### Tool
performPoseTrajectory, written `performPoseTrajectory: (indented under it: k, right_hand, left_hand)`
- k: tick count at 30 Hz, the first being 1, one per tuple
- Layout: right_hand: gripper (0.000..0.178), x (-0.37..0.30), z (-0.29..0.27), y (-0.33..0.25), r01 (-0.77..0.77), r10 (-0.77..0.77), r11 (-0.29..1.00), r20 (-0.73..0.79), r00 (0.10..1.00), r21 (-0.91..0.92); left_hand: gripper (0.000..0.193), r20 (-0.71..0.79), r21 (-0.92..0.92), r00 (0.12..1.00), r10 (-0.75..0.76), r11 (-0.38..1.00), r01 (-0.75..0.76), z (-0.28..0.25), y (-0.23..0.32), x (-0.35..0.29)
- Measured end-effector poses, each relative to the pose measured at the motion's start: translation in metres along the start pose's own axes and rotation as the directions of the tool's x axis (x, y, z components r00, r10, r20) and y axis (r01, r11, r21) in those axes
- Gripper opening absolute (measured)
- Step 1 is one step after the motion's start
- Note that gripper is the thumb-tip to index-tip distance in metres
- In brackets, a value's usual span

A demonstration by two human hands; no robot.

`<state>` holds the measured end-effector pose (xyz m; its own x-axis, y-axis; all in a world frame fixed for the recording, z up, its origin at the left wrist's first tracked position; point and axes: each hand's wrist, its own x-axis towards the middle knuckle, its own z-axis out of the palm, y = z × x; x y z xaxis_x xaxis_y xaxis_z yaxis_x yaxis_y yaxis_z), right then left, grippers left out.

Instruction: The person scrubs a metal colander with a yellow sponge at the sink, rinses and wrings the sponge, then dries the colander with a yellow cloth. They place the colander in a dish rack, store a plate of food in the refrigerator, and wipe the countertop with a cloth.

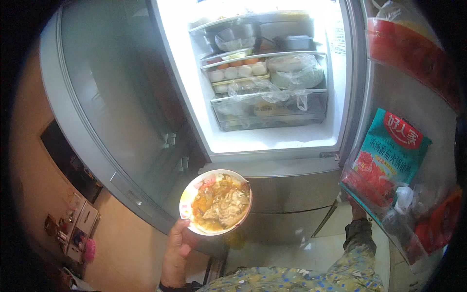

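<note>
My left hand [179,243] is closed on a round white bowl [186,207] with pink-red decoration, its thumb at the near left rim. Pale, shredded-looking pieces of cooked food [226,207] lie in an orange-brown sauce inside. The bowl is held in front of the open refrigerator [272,155], below its lit compartment. To the right, my right arm reaches up in a patterned sleeve with a dark cuff. Only a little of my right hand [358,210] shows beside the lower door bin [367,192]; its fingers are hidden.
Shelves hold eggs [231,73], a bagged round item [296,73], a lidded container [293,43] and a metal pot [238,33]. Below sits a clear drawer [270,112]. A teal-and-red packet [391,151] stands in the right door. The left door [116,97] swings out wide.
</note>
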<state>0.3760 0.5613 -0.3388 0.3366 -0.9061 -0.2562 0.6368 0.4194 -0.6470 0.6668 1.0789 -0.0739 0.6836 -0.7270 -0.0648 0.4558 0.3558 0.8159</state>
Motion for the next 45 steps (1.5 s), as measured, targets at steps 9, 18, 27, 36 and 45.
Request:
performPoseTrajectory:
  k: [9,18,27,36,45]
  right_hand:
    - [0.051,0.000,-0.030,0.013,0.045,-0.049,0.997,0.074,0.996,0.057]
    - [0.061,-0.099,-0.080,0.000,0.203,-0.199,0.979,0.105,0.974,-0.024]
    - [0.049,-0.244,-0.056,0.055,-0.366,0.369,0.926,0.021,0.929,-0.089]
    - [0.057,-0.287,0.099,0.048,-0.703,0.679,0.703,0.396,0.619,-0.107]
    - [0.046,-0.252,0.307,-0.092,-0.203,0.402,0.911,0.663,0.632,-0.359]
  left_hand:
    - [0.062,0.047,-0.048,0.997,0.057,0.997,-0.054,-0.014,-0.014,0.010]
    - [0.058,0.271,-0.081,0.962,-0.026,0.995,0.050,-0.036,-0.005,0.027]
    - [0.054,0.325,-0.014,0.943,-0.070,0.997,0.079,-0.057,-0.005,0.048]
    - [0.052,0.291,-0.029,0.954,-0.071,0.996,0.083,-0.044,0.002,0.043]
    - [0.055,0.174,-0.012,0.982,-0.077,0.997,0.080,-0.020,0.008,0.020]
